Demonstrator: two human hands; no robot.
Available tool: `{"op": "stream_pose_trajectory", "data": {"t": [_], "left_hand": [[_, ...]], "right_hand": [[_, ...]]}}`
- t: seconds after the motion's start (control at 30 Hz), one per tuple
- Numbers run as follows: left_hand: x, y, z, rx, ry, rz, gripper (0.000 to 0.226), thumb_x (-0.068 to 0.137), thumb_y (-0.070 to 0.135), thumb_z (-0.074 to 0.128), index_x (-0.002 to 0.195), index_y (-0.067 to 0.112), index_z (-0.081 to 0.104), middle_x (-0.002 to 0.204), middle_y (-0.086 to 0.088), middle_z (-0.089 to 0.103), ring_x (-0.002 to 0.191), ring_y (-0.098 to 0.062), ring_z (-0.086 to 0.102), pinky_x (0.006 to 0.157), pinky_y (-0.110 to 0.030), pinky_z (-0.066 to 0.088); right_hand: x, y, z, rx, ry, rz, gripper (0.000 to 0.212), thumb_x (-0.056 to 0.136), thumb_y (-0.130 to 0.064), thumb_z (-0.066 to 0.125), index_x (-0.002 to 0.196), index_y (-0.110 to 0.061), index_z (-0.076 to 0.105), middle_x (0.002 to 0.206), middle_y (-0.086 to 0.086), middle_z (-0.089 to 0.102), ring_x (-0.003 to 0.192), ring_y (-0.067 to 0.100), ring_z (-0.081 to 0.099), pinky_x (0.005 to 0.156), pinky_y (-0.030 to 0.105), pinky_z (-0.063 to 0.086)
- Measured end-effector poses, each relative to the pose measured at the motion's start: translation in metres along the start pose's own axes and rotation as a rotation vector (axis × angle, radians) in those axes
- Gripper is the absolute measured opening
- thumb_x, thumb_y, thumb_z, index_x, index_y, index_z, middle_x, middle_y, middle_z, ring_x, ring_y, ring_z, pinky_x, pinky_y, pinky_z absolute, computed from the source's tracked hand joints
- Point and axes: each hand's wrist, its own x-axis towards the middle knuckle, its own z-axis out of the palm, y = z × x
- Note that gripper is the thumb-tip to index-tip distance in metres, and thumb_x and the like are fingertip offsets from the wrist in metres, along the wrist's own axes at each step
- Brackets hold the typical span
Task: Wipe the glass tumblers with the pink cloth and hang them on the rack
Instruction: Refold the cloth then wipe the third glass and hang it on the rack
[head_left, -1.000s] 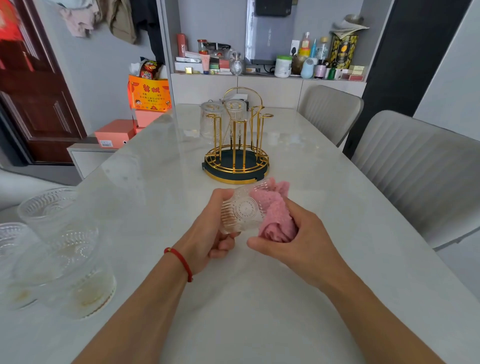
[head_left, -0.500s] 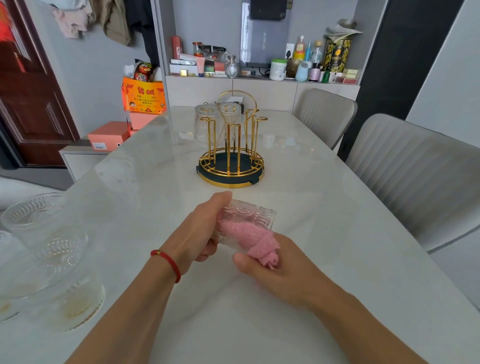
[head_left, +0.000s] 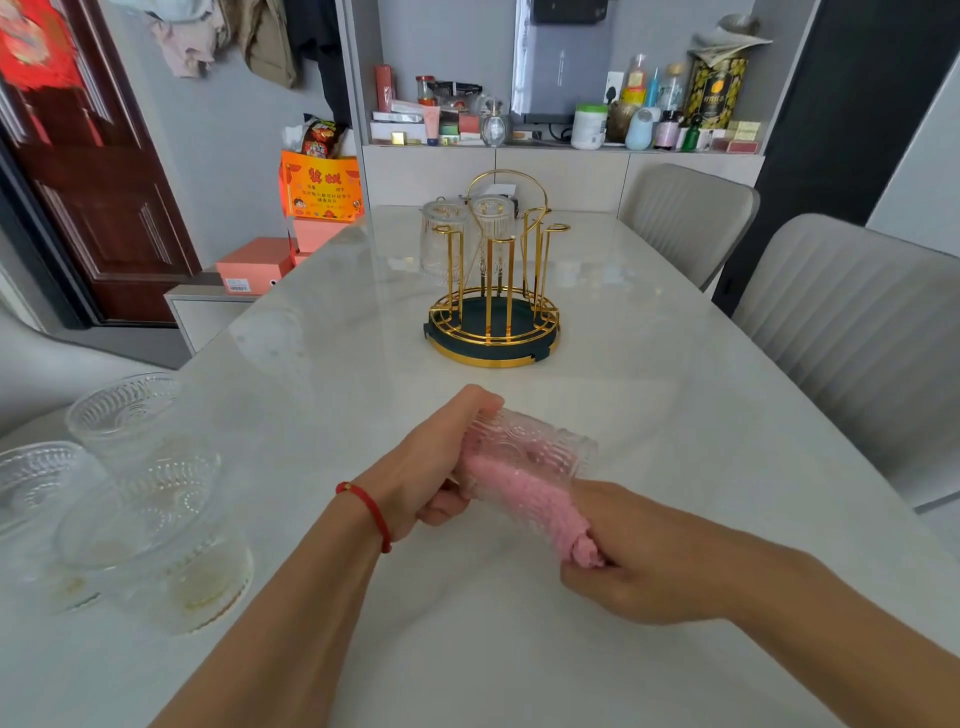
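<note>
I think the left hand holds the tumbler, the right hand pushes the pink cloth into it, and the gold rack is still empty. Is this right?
Not quite: the head view shows the gold rack already holds two tumblers. The rest is right: the left hand holds the tumbler, the right hand pushes the pink cloth in.

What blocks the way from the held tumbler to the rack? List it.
Nothing visible does. The tumbler, held by the left hand, faces bare table up to the rack. Two glasses hang on its far pegs; the near pegs are free.

Bare table (head_left: 649, 395) lies before the rack (head_left: 493, 322); unwiped glass tumblers (head_left: 150, 499) crowd the left edge.
</note>
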Motion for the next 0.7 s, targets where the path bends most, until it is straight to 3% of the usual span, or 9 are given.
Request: {"op": "stream_pose_trajectory", "data": {"t": [0.1,0.17,0.23,0.33,0.43,0.5,0.57,0.63,0.7], "left_hand": [[0.000,0.004,0.005,-0.021,0.050,0.028,0.045,0.094,0.058,0.045,0.074,0.019,0.041,0.054,0.002,0.033,0.046,-0.014,0.020,0.045,-0.022,0.016],[0.000,0.005,0.009,-0.042,0.093,0.067,0.045,0.096,0.057,0.045,0.073,0.018,0.040,0.052,0.003,0.032,0.043,-0.012,0.020,0.045,-0.021,0.017],[0.001,0.005,0.014,-0.080,0.123,0.116,0.046,0.099,0.052,0.045,0.069,0.018,0.039,0.048,0.005,0.032,0.039,-0.010,0.023,0.045,-0.020,0.019],[0.002,0.005,0.021,-0.162,0.169,0.270,0.040,0.102,0.036,0.048,0.069,0.016,0.042,0.042,0.010,0.035,0.033,-0.005,0.032,0.036,-0.014,0.024],[0.008,0.003,0.024,-0.072,0.207,0.634,0.048,0.088,0.045,0.047,0.072,0.000,0.045,0.060,-0.009,0.039,0.054,-0.018,0.038,0.046,-0.022,0.031],[0.009,0.001,0.025,0.006,0.217,0.784,0.052,0.086,0.045,0.042,0.078,-0.005,0.053,0.072,-0.021,0.046,0.065,-0.033,0.044,0.055,-0.035,0.036],[0.011,-0.003,0.022,0.094,0.218,0.843,0.047,0.089,0.044,0.038,0.082,0.002,0.058,0.073,-0.014,0.049,0.067,-0.029,0.048,0.058,-0.036,0.037],[0.008,-0.002,0.019,0.147,0.184,0.797,0.044,0.092,0.047,0.038,0.089,0.010,0.061,0.068,0.004,0.050,0.061,-0.008,0.046,0.053,-0.023,0.034],[0.005,-0.002,0.013,0.116,0.124,0.586,0.034,0.098,0.043,0.041,0.099,0.023,0.070,0.066,0.013,0.048,0.052,-0.003,0.041,0.047,-0.019,0.029]], "right_hand": [[0.003,-0.001,0.006,0.252,0.036,0.061,0.014,0.082,-0.010,0.045,0.084,0.002,0.050,0.078,0.024,0.048,0.067,0.029,0.041,0.065,0.046,0.043],[0.003,-0.006,0.007,0.662,0.015,0.112,0.038,0.081,-0.002,0.048,0.117,-0.006,0.062,0.094,0.041,0.052,0.076,0.040,0.059,0.085,0.048,0.056],[0.000,-0.004,0.009,1.055,0.002,0.117,0.058,0.078,0.003,0.055,0.129,-0.023,0.065,0.102,0.054,0.043,0.094,0.054,0.068,0.098,0.070,0.045],[0.001,-0.006,0.006,1.562,0.077,0.152,0.064,0.054,0.006,0.081,0.110,0.020,0.054,0.093,0.048,0.042,0.057,0.047,0.065,0.065,0.063,0.057],[-0.002,-0.007,0.005,1.956,0.219,0.212,0.061,0.037,0.011,0.094,0.090,0.010,0.063,0.078,0.029,0.061,0.042,0.032,0.063,0.039,0.046,0.055],[-0.005,-0.012,0.002,2.029,0.218,0.231,0.059,0.037,0.012,0.094,0.091,0.008,0.071,0.085,0.022,0.071,0.048,0.029,0.068,0.035,0.038,0.054],[-0.005,-0.011,0.000,1.980,0.201,0.198,0.055,0.045,0.007,0.094,0.096,0.010,0.074,0.099,0.023,0.074,0.067,0.030,0.075,0.041,0.041,0.058],[-0.004,-0.007,-0.003,1.863,0.207,0.137,0.060,0.062,0.004,0.087,0.118,0.014,0.065,0.121,0.025,0.068,0.098,0.035,0.074,0.053,0.052,0.060],[-0.004,-0.003,-0.008,1.666,0.244,0.175,0.046,0.077,0.002,0.071,0.120,0.013,0.061,0.122,0.021,0.067,0.101,0.032,0.072,0.059,0.054,0.061]]}}
